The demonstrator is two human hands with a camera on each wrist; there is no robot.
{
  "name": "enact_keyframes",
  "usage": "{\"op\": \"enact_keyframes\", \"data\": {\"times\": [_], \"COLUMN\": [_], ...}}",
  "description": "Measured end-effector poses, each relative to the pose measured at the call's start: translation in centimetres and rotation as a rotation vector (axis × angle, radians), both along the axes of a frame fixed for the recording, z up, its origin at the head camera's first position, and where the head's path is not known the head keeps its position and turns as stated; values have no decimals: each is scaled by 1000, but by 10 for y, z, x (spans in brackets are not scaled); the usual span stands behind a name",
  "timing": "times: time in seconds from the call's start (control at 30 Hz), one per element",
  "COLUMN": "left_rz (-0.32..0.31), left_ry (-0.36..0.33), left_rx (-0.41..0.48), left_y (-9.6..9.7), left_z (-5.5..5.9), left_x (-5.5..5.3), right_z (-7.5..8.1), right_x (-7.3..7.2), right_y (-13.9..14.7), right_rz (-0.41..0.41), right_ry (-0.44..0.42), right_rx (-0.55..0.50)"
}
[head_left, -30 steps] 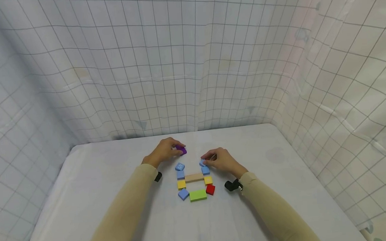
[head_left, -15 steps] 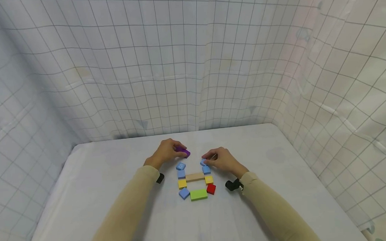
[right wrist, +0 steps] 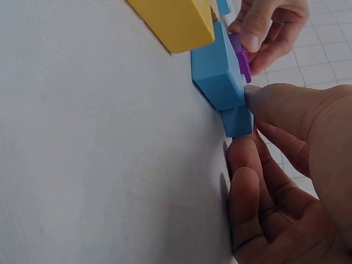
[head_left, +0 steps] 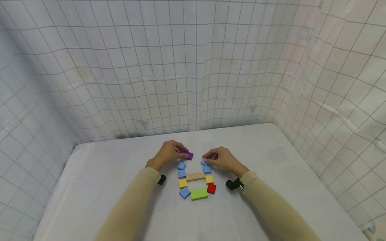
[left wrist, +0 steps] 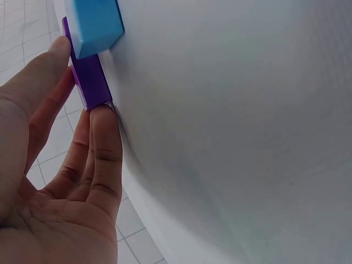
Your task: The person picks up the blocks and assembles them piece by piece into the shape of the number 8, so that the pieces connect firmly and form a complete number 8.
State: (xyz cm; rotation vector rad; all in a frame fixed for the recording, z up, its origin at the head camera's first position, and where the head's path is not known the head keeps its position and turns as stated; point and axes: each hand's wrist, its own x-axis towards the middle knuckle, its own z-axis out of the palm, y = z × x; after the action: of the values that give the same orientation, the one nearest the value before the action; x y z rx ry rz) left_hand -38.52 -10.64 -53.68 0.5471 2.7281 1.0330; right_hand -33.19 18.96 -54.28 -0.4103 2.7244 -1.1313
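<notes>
At the far side of the block layout, my left hand [head_left: 167,153] pinches a purple block [head_left: 190,156] between thumb and fingers. The left wrist view shows the purple block [left wrist: 92,82] low at the table, partly behind a blue block [left wrist: 98,25]. My right hand [head_left: 223,159] holds a small blue block [head_left: 203,162] at the top of the layout's right column, mostly covered by its fingers. In the right wrist view, this blue block [right wrist: 237,122] sits against a larger blue block [right wrist: 215,71], thumb and fingertips on it.
Below the hands, on the white table [head_left: 250,212], lie a wooden plank [head_left: 195,176], yellow blocks [head_left: 183,183], a tilted blue block [head_left: 184,193], a green block [head_left: 199,194] and a red block [head_left: 211,188]. A gridded curtain [head_left: 190,62] encloses the table.
My left hand has brought the purple block rightward and slightly nearer, toward the gap between the two top blue blocks. My right hand has stayed on its blue block.
</notes>
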Motion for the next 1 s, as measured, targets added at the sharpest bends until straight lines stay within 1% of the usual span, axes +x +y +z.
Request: {"op": "enact_keyframes", "data": {"times": [0.07, 0.2, 0.3, 0.53, 1.0], "left_rz": [7, 19, 27, 27, -23], "left_ry": [-28, -31, -42, -62, -80], "left_rx": [2, -10, -10, -5, -9], "left_y": [4, 8, 9, 10, 15], "left_z": [12, 14, 14, 15, 17], "left_x": [10, 18, 21, 24, 27], "right_z": [1, 2, 1, 2, 4], "right_x": [0, 0, -1, 0, 2], "right_y": [0, -1, 0, -1, -3], "right_rz": [-2, 4, 7, -3, -13], "right_ry": [-3, 2, 4, -2, -7], "right_rx": [-2, -1, 0, -3, 9]}}
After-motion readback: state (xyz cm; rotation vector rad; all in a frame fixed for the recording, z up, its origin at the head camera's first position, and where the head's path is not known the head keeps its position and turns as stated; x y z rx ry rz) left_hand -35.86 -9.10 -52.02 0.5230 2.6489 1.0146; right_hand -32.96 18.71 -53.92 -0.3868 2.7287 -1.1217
